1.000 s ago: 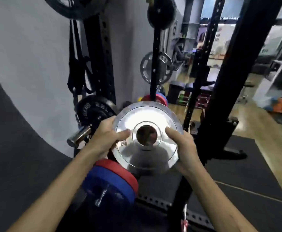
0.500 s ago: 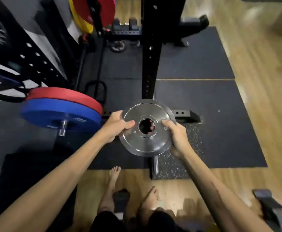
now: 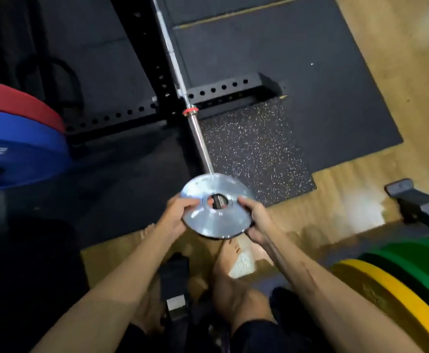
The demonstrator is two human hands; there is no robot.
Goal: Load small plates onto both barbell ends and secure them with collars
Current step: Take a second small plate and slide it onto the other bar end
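A small silver plate (image 3: 214, 217) is held between both hands at the near end of the barbell sleeve (image 3: 200, 141). My left hand (image 3: 174, 216) grips its left rim, and my right hand (image 3: 255, 220) grips its right rim. The sleeve's tip shows through the plate's centre hole. The chrome barbell runs up and away past a red ring (image 3: 189, 111) on its shoulder and through the black rack upright (image 3: 144, 47). No collar is in sight.
Red (image 3: 17, 103) and blue (image 3: 20, 159) bumper plates sit stacked on a peg at left. Yellow (image 3: 391, 296) and green (image 3: 417, 258) plates lie at lower right. The black rack base (image 3: 223, 90) crosses the rubber mats. My bare feet (image 3: 230, 253) stand below on wooden floor.
The view has swung down from the plate storage to the barbell end. Both hands carried the silver plate over, and its hole now lines up on the sleeve tip.
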